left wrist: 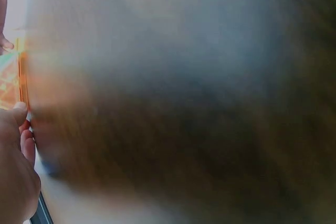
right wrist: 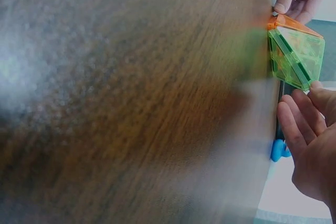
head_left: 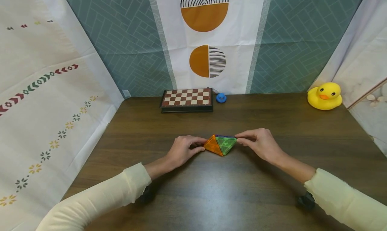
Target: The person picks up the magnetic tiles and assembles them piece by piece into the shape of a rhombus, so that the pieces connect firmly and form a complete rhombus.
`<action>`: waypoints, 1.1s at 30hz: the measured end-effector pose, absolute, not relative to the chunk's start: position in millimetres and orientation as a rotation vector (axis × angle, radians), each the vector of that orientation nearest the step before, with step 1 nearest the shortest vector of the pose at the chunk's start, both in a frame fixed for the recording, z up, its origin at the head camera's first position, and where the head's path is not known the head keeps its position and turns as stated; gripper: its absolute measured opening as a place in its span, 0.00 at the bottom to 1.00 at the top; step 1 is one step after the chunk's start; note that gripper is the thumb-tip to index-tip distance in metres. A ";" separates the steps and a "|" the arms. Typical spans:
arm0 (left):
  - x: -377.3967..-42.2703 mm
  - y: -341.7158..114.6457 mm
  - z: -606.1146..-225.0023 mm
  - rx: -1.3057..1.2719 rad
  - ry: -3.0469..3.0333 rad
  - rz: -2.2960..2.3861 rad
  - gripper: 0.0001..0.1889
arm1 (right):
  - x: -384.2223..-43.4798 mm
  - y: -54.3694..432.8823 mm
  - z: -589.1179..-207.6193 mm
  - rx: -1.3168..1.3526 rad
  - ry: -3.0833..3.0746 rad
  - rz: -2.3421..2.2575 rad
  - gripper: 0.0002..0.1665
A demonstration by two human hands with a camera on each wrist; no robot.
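Note:
A small shape built of see-through magnetic tiles stands on the brown table in the head view. Its left face is an orange triangle tile [head_left: 213,146], its right face a green triangle tile [head_left: 225,145], and a purple edge [head_left: 226,136] shows along the back. My left hand [head_left: 182,151] pinches the orange corner between thumb and fingers. At the opposite corner, my right hand [head_left: 262,143] pinches the green side. The right wrist view shows green tiles [right wrist: 302,59] meeting the orange, with the thumb at their tip. Only an orange strip [left wrist: 22,80] shows clearly in the left wrist view.
Against the back wall lies a chessboard box [head_left: 186,99], with a blue ring-like object [head_left: 221,98] beside it. A yellow rubber duck [head_left: 325,96] sits at the table's far right corner. Patterned cloths [head_left: 130,56] hang behind the table [head_left: 193,197] and at both sides.

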State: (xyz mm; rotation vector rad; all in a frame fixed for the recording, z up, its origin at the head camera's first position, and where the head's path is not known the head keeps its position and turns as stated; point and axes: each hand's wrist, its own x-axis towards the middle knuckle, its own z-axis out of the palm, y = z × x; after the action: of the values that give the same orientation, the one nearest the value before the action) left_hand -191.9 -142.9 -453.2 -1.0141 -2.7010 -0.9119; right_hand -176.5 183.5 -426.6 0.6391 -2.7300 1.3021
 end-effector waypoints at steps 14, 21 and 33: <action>-193.3 -145.3 -454.2 -0.997 -2.694 -0.895 0.12 | -177.8 182.5 -424.9 0.639 -2.718 1.302 0.10; -194.7 -144.8 -454.2 -1.002 -2.671 -0.898 0.11 | -181.3 181.7 -425.1 0.625 -2.711 1.301 0.09; -196.5 -145.4 -453.0 -0.987 -2.685 -0.907 0.11 | -185.2 177.3 -425.3 0.582 -2.714 1.299 0.09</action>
State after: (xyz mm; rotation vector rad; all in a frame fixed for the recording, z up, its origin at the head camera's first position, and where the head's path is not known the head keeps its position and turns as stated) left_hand -196.5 -145.4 -453.0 -0.9875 -2.6853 -0.9074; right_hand -185.2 177.3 -425.3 0.5819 -2.7137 1.2993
